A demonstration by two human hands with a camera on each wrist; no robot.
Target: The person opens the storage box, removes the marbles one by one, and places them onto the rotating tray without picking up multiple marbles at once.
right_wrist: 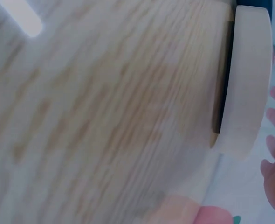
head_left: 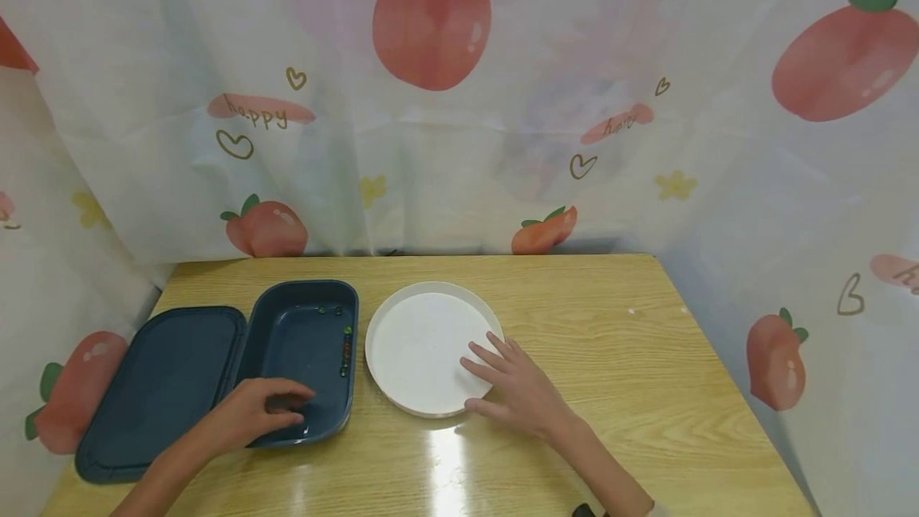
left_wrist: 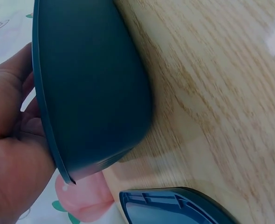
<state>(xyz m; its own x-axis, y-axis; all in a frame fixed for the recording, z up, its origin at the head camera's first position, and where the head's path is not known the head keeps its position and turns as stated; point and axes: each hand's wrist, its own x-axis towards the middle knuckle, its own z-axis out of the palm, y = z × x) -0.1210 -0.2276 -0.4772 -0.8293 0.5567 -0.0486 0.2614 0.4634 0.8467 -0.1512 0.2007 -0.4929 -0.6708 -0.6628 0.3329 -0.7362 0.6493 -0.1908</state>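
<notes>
Over the near end of a dark blue box [head_left: 297, 357], my left hand [head_left: 262, 409] hangs with fingers loosely bent and a gap between thumb and fingers. Nothing shows in that gap. In the left wrist view the box wall [left_wrist: 91, 93] hides the fingertips. Several small round green and red beads [head_left: 347, 345] lie inside the box, mostly along its right wall. My right hand [head_left: 517, 389] hovers at the right edge of a round white tray [head_left: 424, 349], its fingers spread. In the right wrist view, the fingers show beyond the tray's side [right_wrist: 247, 84].
A dark blue lid [head_left: 168, 381] lies just left of the box. Everything stands on a wood-grain table [head_left: 610, 373]. A white curtain with fruit prints [head_left: 459, 150] hangs behind and at both sides. Two tiny pale specks lie at the table's right.
</notes>
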